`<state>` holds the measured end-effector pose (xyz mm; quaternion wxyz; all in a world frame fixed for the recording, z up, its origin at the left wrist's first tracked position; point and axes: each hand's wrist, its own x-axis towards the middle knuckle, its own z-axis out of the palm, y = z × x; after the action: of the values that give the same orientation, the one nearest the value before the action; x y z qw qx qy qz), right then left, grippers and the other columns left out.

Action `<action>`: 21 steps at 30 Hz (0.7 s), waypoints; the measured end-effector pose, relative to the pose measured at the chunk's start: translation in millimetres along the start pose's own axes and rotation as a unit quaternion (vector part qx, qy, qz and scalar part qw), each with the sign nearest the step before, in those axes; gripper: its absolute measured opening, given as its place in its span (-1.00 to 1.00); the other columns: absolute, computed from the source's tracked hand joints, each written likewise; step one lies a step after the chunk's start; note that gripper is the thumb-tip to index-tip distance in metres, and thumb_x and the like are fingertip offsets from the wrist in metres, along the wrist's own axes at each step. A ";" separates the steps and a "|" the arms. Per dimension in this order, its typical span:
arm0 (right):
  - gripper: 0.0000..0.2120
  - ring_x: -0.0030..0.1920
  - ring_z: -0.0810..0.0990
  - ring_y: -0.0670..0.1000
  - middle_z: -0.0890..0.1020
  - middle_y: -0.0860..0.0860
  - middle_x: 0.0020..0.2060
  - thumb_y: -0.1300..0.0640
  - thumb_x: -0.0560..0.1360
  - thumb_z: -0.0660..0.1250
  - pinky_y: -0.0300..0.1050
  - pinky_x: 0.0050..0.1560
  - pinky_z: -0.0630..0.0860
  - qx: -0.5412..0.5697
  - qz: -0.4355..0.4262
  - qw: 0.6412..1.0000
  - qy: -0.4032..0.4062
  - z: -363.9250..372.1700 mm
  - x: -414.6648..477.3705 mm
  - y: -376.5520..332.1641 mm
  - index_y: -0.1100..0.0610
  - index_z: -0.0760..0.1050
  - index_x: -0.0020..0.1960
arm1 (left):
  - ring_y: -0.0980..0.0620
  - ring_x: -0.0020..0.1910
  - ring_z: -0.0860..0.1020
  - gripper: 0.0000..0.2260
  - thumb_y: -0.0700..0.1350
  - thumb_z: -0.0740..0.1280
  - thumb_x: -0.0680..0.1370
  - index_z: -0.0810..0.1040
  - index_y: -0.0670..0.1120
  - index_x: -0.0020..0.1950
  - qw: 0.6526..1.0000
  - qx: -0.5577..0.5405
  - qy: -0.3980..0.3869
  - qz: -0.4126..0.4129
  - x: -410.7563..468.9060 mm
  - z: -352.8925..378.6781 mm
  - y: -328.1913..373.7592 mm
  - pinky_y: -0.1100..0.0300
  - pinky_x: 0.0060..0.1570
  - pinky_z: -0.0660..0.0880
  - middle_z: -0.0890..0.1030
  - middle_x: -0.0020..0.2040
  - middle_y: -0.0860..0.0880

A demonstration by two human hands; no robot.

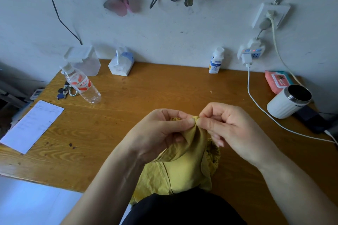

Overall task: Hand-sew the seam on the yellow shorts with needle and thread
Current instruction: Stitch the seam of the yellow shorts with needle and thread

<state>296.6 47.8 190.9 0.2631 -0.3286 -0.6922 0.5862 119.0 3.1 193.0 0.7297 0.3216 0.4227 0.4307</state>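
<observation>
- Head view: the left hand (161,131) and right hand (225,126) meet fingertip to fingertip above the wooden table (146,87). Each pinches the same small gathered peak of the yellow shorts (182,166) between thumb and forefinger.
- The remaining fingers of both hands are curled in; the two pinches are touching or very nearly so.
- The shorts hang from that raised peak, fall across the near table edge and end in the person's lap.
- Their long axis runs from the fingertips back toward the body, with the pinched end pointing away from the person and upward.
- A ruffled, gathered edge (214,153) shows just below the right hand.
- A thin dark line (168,175) runs down the cloth lower down; whether it is thread or existing stitching I cannot tell.
- The needle is not discernible, being hidden in the pinch or too fine to see.
- Risk: with the cloth bunched so tightly, a stitch could catch an extra layer and pucker the seam.
- Risk: with fingertips crowded at one spot, a needle pushed through blind could prick a finger.
- Risk: a slack pinch would let the aligned edges slip apart, and loose thread could knot on the folds.
</observation>
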 end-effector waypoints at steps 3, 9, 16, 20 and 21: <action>-0.88 -0.46 0.53 -0.03 0.56 0.01 -0.46 0.00 0.41 0.35 -0.27 -0.34 0.50 0.042 -0.001 0.999 0.010 1.1 -0.9 3.3 0.04 0.54 -0.15 | 0.14 -0.42 0.54 -0.93 -0.21 0.40 0.38 0.65 -0.20 -0.23 1.000 -0.020 -0.017 0.003 -2.0 -2.6 -0.6 0.37 -0.42 0.46 0.62 -0.35 -0.05; -0.83 -0.34 0.63 -0.02 0.64 0.00 -0.33 0.09 0.40 0.30 -0.29 -0.28 0.54 0.047 -0.009 0.998 0.043 1.8 -3.8 4.2 0.19 0.53 -0.13 | 0.15 -0.45 0.50 -0.88 -0.23 0.35 0.43 0.58 -0.31 -0.18 0.999 -0.049 -0.017 0.006 -4.6 -4.7 -0.6 0.37 -0.43 0.44 0.59 -0.34 -0.08; -0.88 -0.37 0.60 -0.09 0.62 -0.05 -0.38 0.06 0.39 0.31 -0.34 -0.30 0.50 0.004 -0.042 0.995 0.089 8.9 -2.2 5.8 0.10 0.55 -0.20 | 0.07 -0.36 0.52 -0.87 -0.18 0.43 0.33 0.66 -0.22 -0.21 0.998 0.016 0.056 0.016 0.0 2.7 -6.1 0.34 -0.41 0.45 0.61 -0.27 -0.15; -0.86 -0.34 0.62 -0.06 0.65 -0.04 -0.31 0.07 0.38 0.35 -0.31 -0.28 0.52 0.015 -0.043 0.994 0.094 5.3 -1.8 10.5 0.10 0.58 -0.10 | 0.10 -0.40 0.52 -0.88 -0.21 0.39 0.34 0.62 -0.26 -0.20 0.998 -0.009 0.051 0.020 -1.8 2.6 -4.1 0.35 -0.44 0.44 0.61 -0.34 -0.10; -0.83 -0.32 0.62 -0.07 0.64 -0.04 -0.27 0.06 0.38 0.36 -0.31 -0.27 0.52 0.005 -0.049 0.993 0.103 4.6 -2.6 11.5 0.09 0.57 -0.06 | 0.10 -0.41 0.51 -0.89 -0.21 0.39 0.34 0.62 -0.25 -0.22 0.998 -0.009 0.055 0.020 -2.0 2.5 -2.9 0.35 -0.44 0.44 0.60 -0.35 -0.09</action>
<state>296.4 44.0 178.8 0.3630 -0.3517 -0.6740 0.5388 121.7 -0.2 192.3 0.6994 0.2990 0.4515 0.4664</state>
